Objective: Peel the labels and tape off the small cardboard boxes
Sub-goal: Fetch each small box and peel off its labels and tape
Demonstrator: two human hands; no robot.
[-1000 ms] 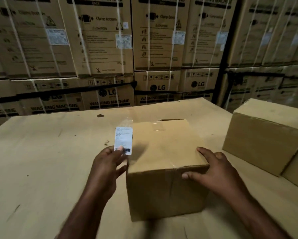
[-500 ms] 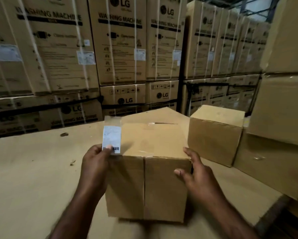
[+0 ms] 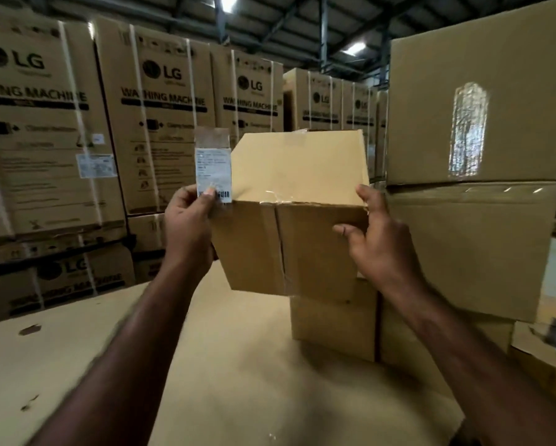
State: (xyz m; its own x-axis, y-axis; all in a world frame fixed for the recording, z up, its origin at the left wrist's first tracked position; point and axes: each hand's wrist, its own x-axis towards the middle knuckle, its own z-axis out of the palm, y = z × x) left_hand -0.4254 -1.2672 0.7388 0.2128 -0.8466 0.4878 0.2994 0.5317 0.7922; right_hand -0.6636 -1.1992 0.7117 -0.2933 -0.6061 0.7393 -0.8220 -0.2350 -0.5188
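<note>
A small brown cardboard box (image 3: 302,194) is held up in the air between both hands, above the cardboard work surface (image 3: 231,375). My left hand (image 3: 190,226) presses the box's left side and pinches a white barcode label (image 3: 213,173) with a strip of clear tape above it; the label stands upright, off the box. My right hand (image 3: 379,243) grips the box's right front corner, thumb on the top edge. Some wrinkled clear tape (image 3: 275,196) remains at the box's front top edge.
Another small box (image 3: 333,323) sits on the surface just below and behind the held one. Larger brown boxes (image 3: 476,220) are stacked at the right, the top one with a shiny tape strip (image 3: 468,130). Tall strapped washing-machine cartons (image 3: 161,123) wall off the back and left.
Both hands have lifted the box off the surface and carried it up and to the right, toward the stacked boxes. The peeled label stays pinched in my left hand.
</note>
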